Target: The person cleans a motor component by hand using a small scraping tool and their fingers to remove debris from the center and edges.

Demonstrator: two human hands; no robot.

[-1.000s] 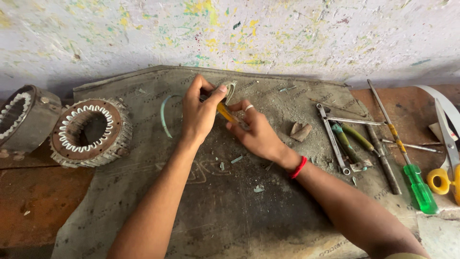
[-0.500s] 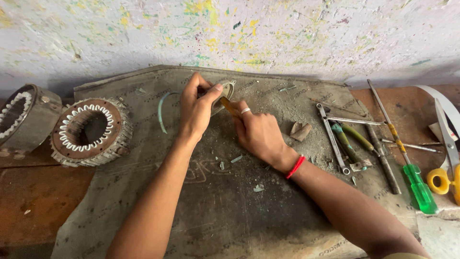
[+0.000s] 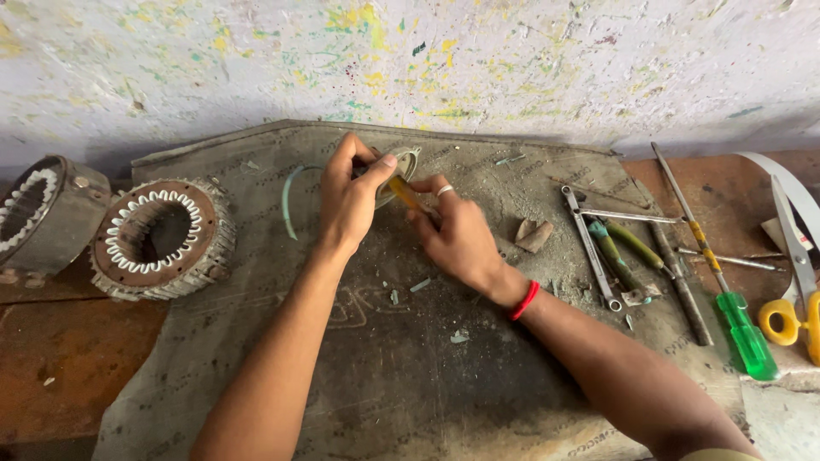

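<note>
The small oval metal piece (image 3: 401, 166) sits at the far middle of the grey mat (image 3: 384, 376), close to the wall, and it is pinched at its near edge by the left hand (image 3: 346, 201), thumb on top and fingers (image 3: 342, 154) curled behind it. It looks thin, stiff and light, the kind of part that would skid on the gritty mat if not pinned, so the rim seems the sound place to grip; its faces look too slick and narrow. The right hand (image 3: 457, 239), just right of the metal piece, has its fingers closed around a slim yellow-handled tool (image 3: 406, 195) whose tip meets the piece. That hand wears a ring, with a red band at the wrist.

Left of the metal piece lies a curved green strip (image 3: 286, 201), and further left two round motor cores (image 3: 162, 237) with white windings, heavy-looking and rusty. Right of the piece are a scrap of card (image 3: 531, 235), a spanner (image 3: 589, 248), pliers with green grips (image 3: 619, 256), a green-handled screwdriver (image 3: 726, 290) and yellow-handled scissors (image 3: 794, 282).

The mat is dusty and strewn with small green chips, and covers a worn reddish wooden counter (image 3: 60, 367). Behind it rises a pale wall (image 3: 512, 60) flecked with yellow and green paint.
</note>
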